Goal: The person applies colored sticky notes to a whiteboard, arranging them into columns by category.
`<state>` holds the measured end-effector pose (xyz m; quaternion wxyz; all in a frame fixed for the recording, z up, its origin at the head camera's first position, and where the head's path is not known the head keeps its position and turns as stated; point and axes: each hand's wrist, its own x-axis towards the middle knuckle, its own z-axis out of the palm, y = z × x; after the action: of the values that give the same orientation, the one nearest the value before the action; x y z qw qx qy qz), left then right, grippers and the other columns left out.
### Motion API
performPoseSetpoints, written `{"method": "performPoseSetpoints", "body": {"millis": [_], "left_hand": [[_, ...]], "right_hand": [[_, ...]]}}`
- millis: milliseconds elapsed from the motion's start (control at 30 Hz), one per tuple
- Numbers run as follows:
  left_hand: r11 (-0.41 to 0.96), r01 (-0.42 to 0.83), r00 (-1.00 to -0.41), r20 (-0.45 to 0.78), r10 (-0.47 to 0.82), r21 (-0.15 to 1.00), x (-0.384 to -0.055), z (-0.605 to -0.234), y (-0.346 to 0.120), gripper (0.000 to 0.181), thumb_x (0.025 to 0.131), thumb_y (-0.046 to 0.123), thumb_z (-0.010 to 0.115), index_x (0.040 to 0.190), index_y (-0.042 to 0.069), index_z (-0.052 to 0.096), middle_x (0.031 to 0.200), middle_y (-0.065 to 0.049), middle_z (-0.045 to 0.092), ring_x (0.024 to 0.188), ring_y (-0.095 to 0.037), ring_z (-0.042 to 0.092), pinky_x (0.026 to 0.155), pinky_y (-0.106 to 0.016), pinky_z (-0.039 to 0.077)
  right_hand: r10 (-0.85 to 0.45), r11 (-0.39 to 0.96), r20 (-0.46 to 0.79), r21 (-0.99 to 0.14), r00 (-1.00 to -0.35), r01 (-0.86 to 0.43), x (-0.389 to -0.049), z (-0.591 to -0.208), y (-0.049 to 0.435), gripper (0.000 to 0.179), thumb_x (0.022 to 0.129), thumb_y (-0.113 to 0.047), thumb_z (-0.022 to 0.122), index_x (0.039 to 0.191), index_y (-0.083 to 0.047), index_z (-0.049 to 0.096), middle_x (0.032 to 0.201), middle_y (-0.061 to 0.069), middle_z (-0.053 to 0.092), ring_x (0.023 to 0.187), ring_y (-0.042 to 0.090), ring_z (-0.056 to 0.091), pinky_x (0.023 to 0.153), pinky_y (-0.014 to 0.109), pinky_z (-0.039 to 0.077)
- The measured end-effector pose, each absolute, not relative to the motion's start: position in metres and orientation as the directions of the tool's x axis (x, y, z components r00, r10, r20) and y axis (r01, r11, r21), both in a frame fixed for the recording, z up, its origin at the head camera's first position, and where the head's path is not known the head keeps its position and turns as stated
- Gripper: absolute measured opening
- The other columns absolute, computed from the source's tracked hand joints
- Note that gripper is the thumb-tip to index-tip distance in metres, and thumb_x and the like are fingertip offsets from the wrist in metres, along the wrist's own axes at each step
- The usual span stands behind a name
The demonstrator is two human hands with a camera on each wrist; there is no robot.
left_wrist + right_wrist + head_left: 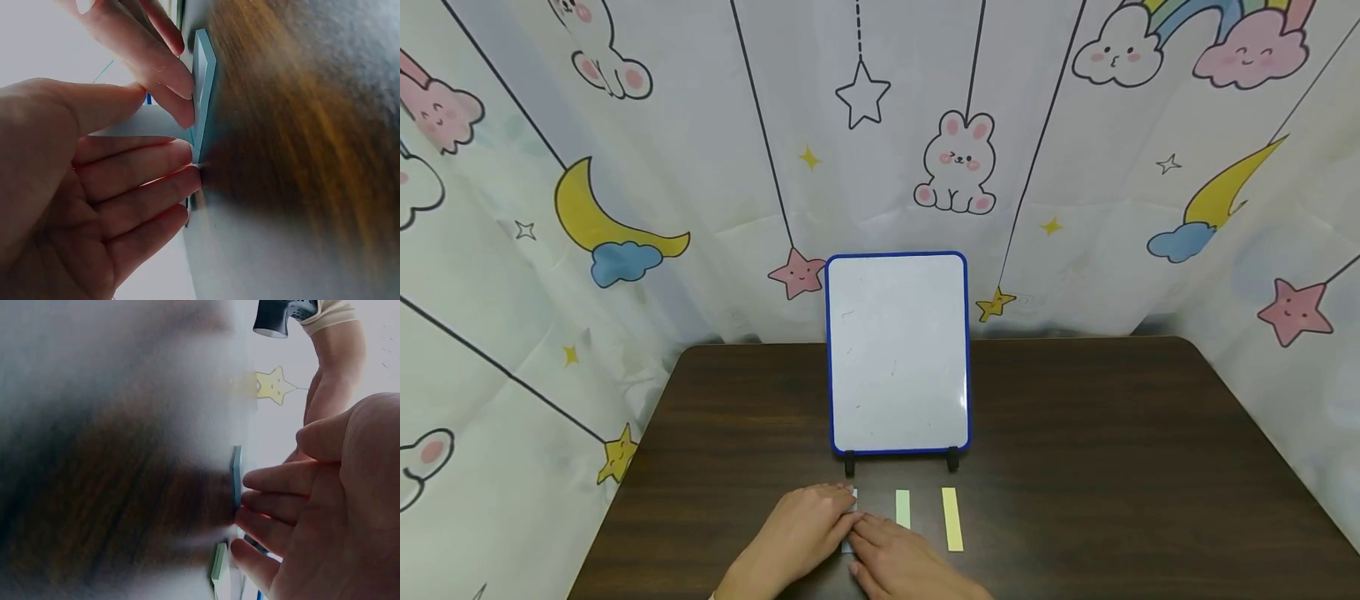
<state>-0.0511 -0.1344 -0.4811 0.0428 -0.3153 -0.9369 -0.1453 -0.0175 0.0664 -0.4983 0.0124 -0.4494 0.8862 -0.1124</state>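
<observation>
A narrow light-blue sticky-note pad [205, 81] lies on the table in front of the whiteboard, mostly covered by both hands in the head view. My left hand [808, 529] is over its left side. In the left wrist view a pale-blue sheet [140, 122] stands up off the pad between that hand's thumb and fingers. My right hand [910, 562] comes from the right, its fingertips touching the pad near the left thumb, fingers fairly straight. Right of the blue pad lie a green strip pad [902, 507], partly behind the right hand, and a yellow strip pad [952, 518].
A blue-framed whiteboard [898, 358] stands upright on black feet [952, 459] just beyond the pads. The dark wooden table [1112, 467] extends to both sides. A white curtain [715, 208] with printed cartoons hangs behind it.
</observation>
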Motion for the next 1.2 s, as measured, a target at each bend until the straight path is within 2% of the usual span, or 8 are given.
{"method": "performPoseSetpoints", "body": {"millis": [233,367,533,733,900,1067,1200], "left_hand": [[0.769,0.597,-0.802,0.141,0.58,0.229,-0.0512,-0.4801,-0.1347,0.01,0.093,0.021,0.064,0.089,0.017,0.072,0.106,0.0,0.075,0.094,-0.015,0.072,0.074,-0.031,0.06],[0.777,0.587,-0.809,0.144,0.57,0.227,-0.0518,-0.4813,-0.134,0.014,0.095,0.021,0.062,0.095,0.015,0.074,0.106,0.0,0.076,0.095,-0.016,0.072,0.076,-0.032,0.06],[0.778,0.577,-0.817,0.157,0.555,0.248,-0.0527,-0.4822,-0.1323,0.021,0.096,0.022,0.059,0.104,0.01,0.075,0.105,0.0,0.076,0.096,-0.015,0.072,0.078,-0.032,0.06],[0.757,0.593,-0.803,0.132,0.582,0.274,-0.0542,-0.4807,-0.1358,0.013,0.094,0.025,0.063,0.091,0.018,0.073,0.109,0.0,0.075,0.097,-0.016,0.072,0.078,-0.031,0.06],[0.761,0.588,-0.806,0.125,0.578,0.274,-0.0538,-0.4808,-0.1371,0.016,0.096,0.02,0.06,0.099,0.015,0.075,0.111,-0.001,0.075,0.099,-0.017,0.072,0.081,-0.033,0.06],[0.78,0.556,-0.828,0.114,0.548,0.287,-0.0532,-0.4823,-0.1365,0.023,0.097,0.02,0.057,0.109,0.011,0.075,0.11,0.0,0.075,0.099,-0.017,0.072,0.082,-0.033,0.06],[0.773,0.556,-0.83,0.159,0.535,0.305,-0.0534,-0.4843,-0.1361,0.018,0.097,0.019,0.058,0.1,0.013,0.075,0.098,0.006,0.075,0.089,-0.01,0.071,0.075,-0.029,0.06]], "right_hand": [[-0.799,0.576,0.063,-0.21,-0.598,-0.79,-0.0182,-0.4979,0.0672,0.051,0.108,-0.035,0.024,0.145,-0.009,0.047,0.15,0.005,0.048,0.138,0.014,0.048,0.109,0.03,0.047],[-0.787,0.583,0.045,-0.271,-0.615,-0.766,-0.0208,-0.4986,0.0686,0.052,0.108,-0.037,0.024,0.145,-0.009,0.047,0.15,0.005,0.049,0.137,0.015,0.049,0.107,0.031,0.049],[-0.795,0.569,0.055,-0.279,-0.604,-0.774,-0.0228,-0.5,0.0713,0.053,0.108,-0.037,0.024,0.143,-0.005,0.049,0.149,0.007,0.049,0.136,0.018,0.05,0.104,0.03,0.051],[-0.791,0.579,0.025,-0.293,-0.612,-0.761,-0.0205,-0.4997,0.0706,0.055,0.108,-0.04,0.021,0.145,-0.009,0.048,0.151,0.005,0.047,0.138,0.016,0.048,0.106,0.031,0.05],[-0.8,0.558,0.074,-0.276,-0.596,-0.783,-0.0218,-0.5009,0.07,0.053,0.108,-0.037,0.024,0.141,-0.007,0.052,0.148,0.006,0.051,0.135,0.018,0.052,0.104,0.031,0.052],[-0.83,0.516,0.139,-0.173,-0.54,-0.839,-0.0228,-0.5035,0.0709,0.048,0.108,-0.032,0.028,0.137,-0.006,0.057,0.144,0.008,0.054,0.133,0.018,0.054,0.103,0.029,0.052],[-0.826,0.52,0.148,-0.168,-0.543,-0.837,-0.0227,-0.5039,0.071,0.047,0.108,-0.032,0.03,0.136,-0.006,0.058,0.143,0.008,0.056,0.132,0.017,0.055,0.103,0.028,0.052]]}}
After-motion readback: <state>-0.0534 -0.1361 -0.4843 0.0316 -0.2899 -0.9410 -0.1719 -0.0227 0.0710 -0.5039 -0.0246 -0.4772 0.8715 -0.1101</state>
